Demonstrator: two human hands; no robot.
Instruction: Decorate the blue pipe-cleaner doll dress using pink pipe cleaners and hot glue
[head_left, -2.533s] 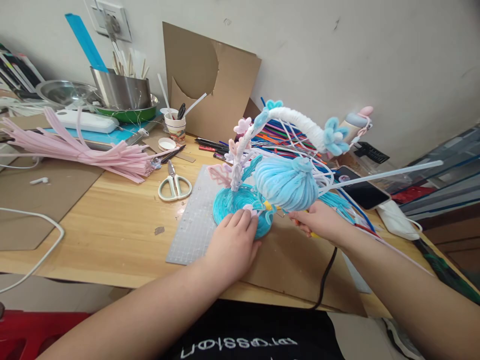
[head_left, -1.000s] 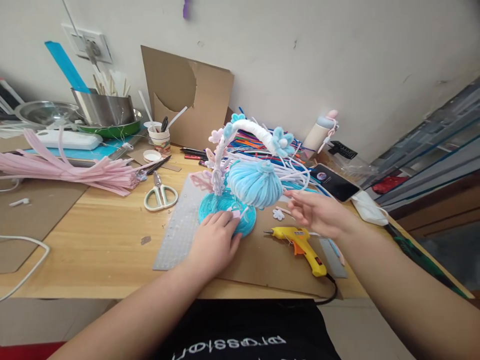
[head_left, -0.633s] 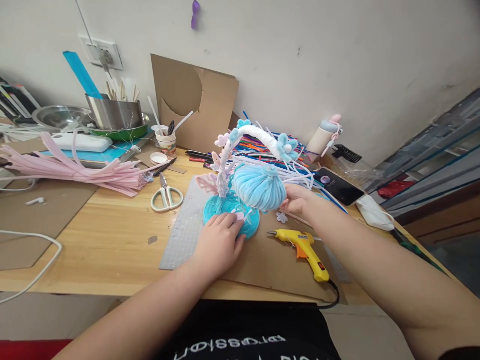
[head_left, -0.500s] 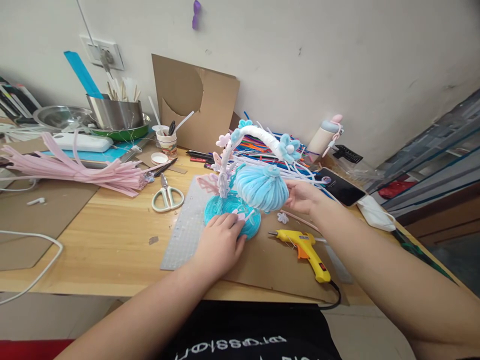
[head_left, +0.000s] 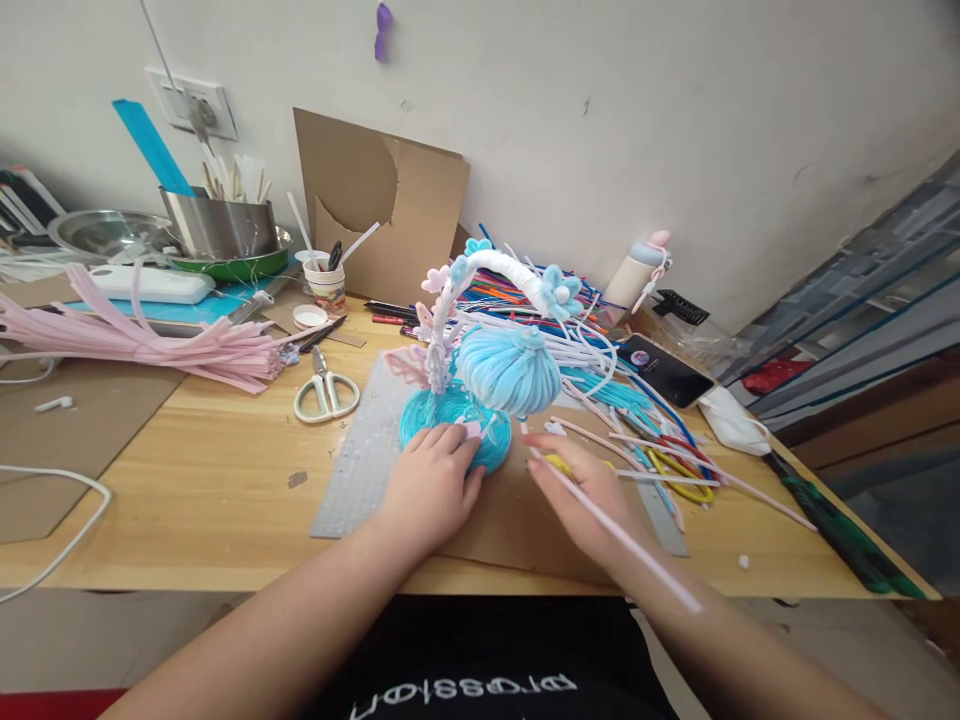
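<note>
My left hand (head_left: 431, 475) lies on a round blue coiled base (head_left: 489, 462), fingers bent over its near side beside a small pale pink piece (head_left: 470, 429). From the base rises a white wrapped arch (head_left: 504, 262) dotted with blue and pink fuzzy flowers (head_left: 561, 292). A ribbed light-blue pipe-cleaner shade (head_left: 508, 370) hangs beneath it. To the right, my right hand (head_left: 581, 490) pinches one end of a pale pink pipe cleaner (head_left: 637, 552), which slants back over my wrist. Yellow parts of the glue gun (head_left: 559, 462) peek out behind that hand; most of it is hidden.
Scissors (head_left: 326, 395) and a pink pipe-cleaner bundle (head_left: 172, 350) lie on the left. Loose coloured pipe cleaners (head_left: 622, 400) spread behind and right, near a phone (head_left: 667, 370) and a bottle (head_left: 634, 275). A cardboard sheet (head_left: 510, 540) lies under the work; a paper cup (head_left: 326, 280) stands behind.
My right hand has come from beside the shade down towards me and now holds a pale pink pipe cleaner. My left hand stays on the base. The view has shifted slightly.
</note>
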